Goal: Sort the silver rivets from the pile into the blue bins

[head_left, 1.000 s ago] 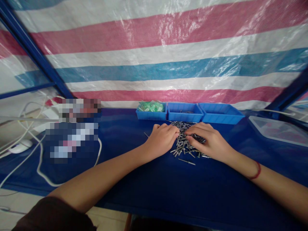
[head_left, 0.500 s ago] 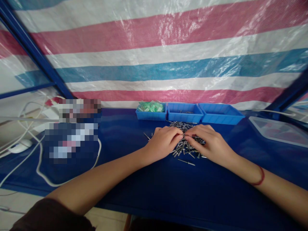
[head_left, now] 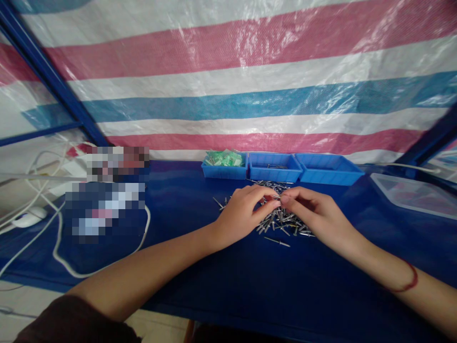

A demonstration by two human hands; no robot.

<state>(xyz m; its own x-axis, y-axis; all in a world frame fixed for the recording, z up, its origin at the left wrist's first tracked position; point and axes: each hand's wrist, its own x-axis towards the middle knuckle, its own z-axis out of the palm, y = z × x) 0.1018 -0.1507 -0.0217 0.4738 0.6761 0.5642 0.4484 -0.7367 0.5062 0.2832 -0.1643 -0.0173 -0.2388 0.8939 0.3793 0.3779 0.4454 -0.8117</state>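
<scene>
The pins (head_left: pixel 283 221) look like shiny bare metal. The bins (head_left: pixel 330 178) are smooth plastic, the green packets (head_left: pixel 228 158) glossy film. The desk (head_left: pixel 250 281) is smooth with a soft gloss, the striped sheet (head_left: pixel 228 57) creased, shiny woven plastic, the sleeve (head_left: pixel 73 321) matt cloth.

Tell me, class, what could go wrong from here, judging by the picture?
The metal pin pinched between the left hand and right hand could slip and vanish into the heap of pins below. The stray pin, lying apart from that heap, might get knocked away unnoticed.
</scene>
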